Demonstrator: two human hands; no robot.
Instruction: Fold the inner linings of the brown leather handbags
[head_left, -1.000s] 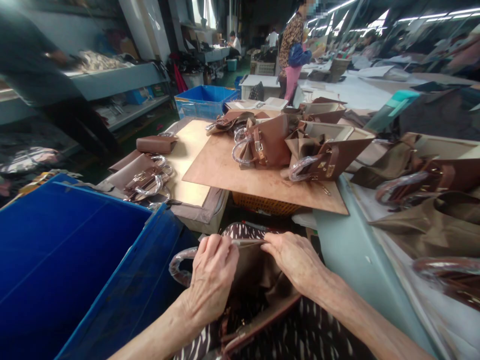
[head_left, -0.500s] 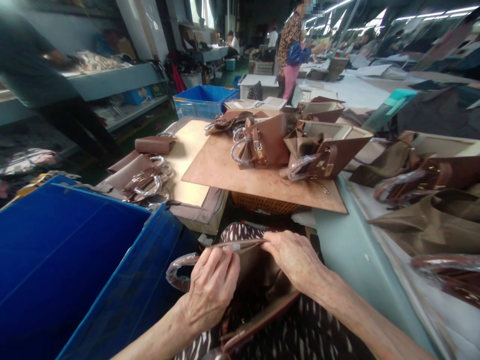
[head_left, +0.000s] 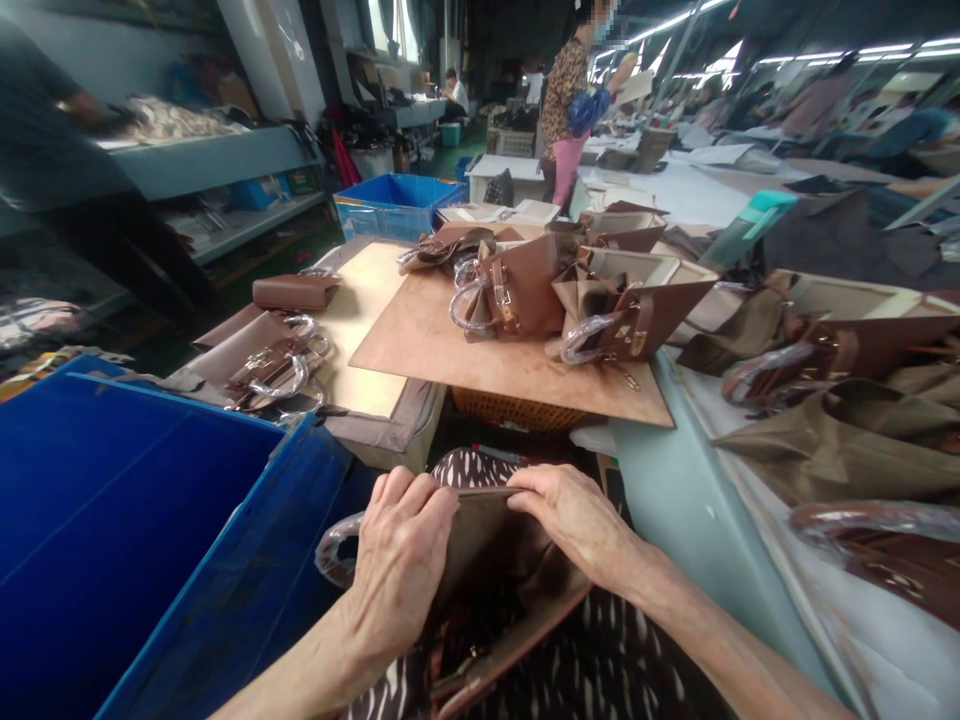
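A brown handbag (head_left: 517, 610) lies open across my lap, its mouth facing up and its olive-brown lining showing. My left hand (head_left: 405, 550) is closed over the far rim of the bag, on the left. Farther right along that same rim, my right hand (head_left: 574, 520) pinches the edge between thumb and fingers. A plastic-wrapped handle (head_left: 337, 550) sticks out to the left of my left hand. The near rim sags toward me, and some metal fittings show in the shadow beside it. Patterned dark cloth (head_left: 630, 660) lies under the bag.
A blue bin (head_left: 150, 480) stands close on my left. Ahead, several brown handbags (head_left: 529, 285) rest on a tan board (head_left: 420, 335). More unfinished bags (head_left: 847, 330) lie on the table at right. A person (head_left: 562, 110) stands farther back; another stands at the left bench.
My left hand has shifted slightly left along the rim, and the rim between my hands looks straighter. The bag's mouth gapes wider. The whole view has turned a little to the right.
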